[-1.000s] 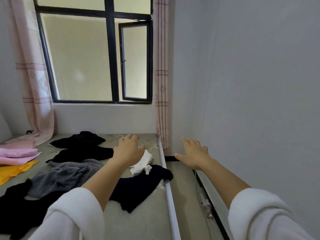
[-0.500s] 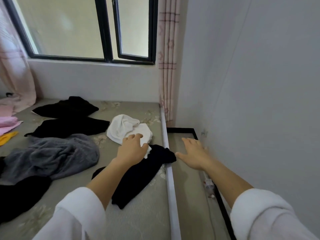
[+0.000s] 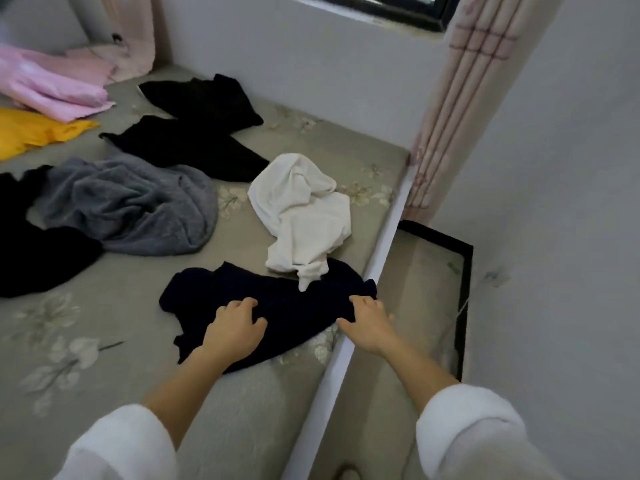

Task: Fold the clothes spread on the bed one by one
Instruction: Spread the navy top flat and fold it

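A dark navy garment (image 3: 277,306) lies crumpled near the right edge of the bed (image 3: 104,358). My left hand (image 3: 235,330) rests on its near left part with fingers curling into the cloth. My right hand (image 3: 367,323) grips its right end at the bed's edge. A white garment (image 3: 301,209) lies just beyond, its tip overlapping the navy one. Farther left lie a grey garment (image 3: 138,206), two black garments (image 3: 194,140), another black one (image 3: 34,258), a yellow one (image 3: 31,131) and pink ones (image 3: 52,81).
A white rail (image 3: 374,271) runs along the bed's right edge. Beyond it is a narrow gap with a black-framed panel (image 3: 464,299) against the wall. A pink striped curtain (image 3: 460,98) hangs at the far right corner under the window sill.
The view tilted down from the window to the bed. Both hands came down and nearer, from above the white garment and the gap, onto the navy garment.
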Available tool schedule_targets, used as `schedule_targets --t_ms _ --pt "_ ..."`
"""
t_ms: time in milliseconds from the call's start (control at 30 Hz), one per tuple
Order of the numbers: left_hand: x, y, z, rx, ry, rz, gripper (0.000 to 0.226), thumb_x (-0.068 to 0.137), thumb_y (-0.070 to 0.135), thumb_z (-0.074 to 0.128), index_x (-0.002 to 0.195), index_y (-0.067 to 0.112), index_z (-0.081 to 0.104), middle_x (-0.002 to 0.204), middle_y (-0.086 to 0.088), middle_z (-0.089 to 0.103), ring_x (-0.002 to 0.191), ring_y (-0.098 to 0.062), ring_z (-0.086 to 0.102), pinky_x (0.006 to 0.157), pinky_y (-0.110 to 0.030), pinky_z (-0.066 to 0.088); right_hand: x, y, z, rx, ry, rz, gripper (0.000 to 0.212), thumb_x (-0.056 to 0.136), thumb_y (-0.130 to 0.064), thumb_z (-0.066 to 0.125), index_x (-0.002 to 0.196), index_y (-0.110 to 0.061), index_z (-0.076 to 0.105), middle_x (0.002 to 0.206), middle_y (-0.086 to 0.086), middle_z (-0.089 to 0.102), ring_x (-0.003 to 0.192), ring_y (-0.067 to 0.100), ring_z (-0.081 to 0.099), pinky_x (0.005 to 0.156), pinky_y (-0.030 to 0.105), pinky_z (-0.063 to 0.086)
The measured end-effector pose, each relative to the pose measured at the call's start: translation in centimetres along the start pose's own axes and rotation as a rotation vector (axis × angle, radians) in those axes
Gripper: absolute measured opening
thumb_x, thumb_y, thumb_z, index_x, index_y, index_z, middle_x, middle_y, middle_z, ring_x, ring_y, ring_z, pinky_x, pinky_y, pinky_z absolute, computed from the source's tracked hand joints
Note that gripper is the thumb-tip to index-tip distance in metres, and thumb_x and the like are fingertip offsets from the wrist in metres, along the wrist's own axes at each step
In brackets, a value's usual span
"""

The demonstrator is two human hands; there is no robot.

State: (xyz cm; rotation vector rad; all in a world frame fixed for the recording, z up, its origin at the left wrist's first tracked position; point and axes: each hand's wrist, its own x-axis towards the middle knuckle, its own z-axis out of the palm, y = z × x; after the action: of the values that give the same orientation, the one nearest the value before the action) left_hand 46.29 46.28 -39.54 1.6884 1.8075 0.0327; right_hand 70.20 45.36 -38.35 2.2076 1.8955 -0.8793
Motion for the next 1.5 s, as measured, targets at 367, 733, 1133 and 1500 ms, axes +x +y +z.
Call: schedule_targets --t_ms 367,733,1133,1500 --pt "6.3 0.7 14.3 -0.102 0.031 -0.356 0.060 0.094 0.031 0.048 0.148 0.018 0.024 0.159 -0.013 0.006 0.143 -0.032 0.009 0.113 -0.044 0.026 14.0 8.5 5.8 -0.162 -0.260 -0.140 0.058 0.095 -0.042 0.046 0.144 -0.017 0.029 0.145 0.004 0.036 0.132 0.025 0.030 0.105 0.045 0.029" --pt "10.4 -5.7 18.0 0.262 0.132 -0.332 0.040 0.096 0.034 0.050 0.135 0.028 0.044 0.161 -0.003 -0.008 0.146 -0.025 -0.015 0.117 -0.048 -0.003 21.0 8.0 12.3 -0.209 -0.072 -0.248 0.046 0.093 -0.034 0.055 0.135 -0.023 0.039 0.151 0.006 0.024 0.141 0.024 0.017 0.108 0.046 0.026" --pt "4.4 -12.2 9.5 -0.472 0.294 -0.444 0.011 0.099 0.027 0.046 0.095 0.032 0.055 0.080 0.013 0.062 0.070 -0.002 0.059 0.054 -0.014 0.041 17.3 -3.0 11.4 0.464 -0.278 -0.249 0.028 0.101 -0.023 0.042 0.073 -0.022 0.044 0.072 -0.005 0.051 0.065 0.006 0.048 0.057 0.015 0.037" --pt "-0.8 -15.5 1.6 -0.901 -0.006 -0.351 0.049 0.066 0.034 0.079 0.110 0.041 0.060 0.099 0.016 0.071 0.088 -0.004 0.068 0.074 -0.019 0.050 21.9 -19.2 3.3 0.567 -0.409 -0.437 0.026 0.087 -0.013 0.060 0.062 -0.018 0.066 0.059 -0.011 0.063 0.056 -0.004 0.055 0.058 0.012 0.041"
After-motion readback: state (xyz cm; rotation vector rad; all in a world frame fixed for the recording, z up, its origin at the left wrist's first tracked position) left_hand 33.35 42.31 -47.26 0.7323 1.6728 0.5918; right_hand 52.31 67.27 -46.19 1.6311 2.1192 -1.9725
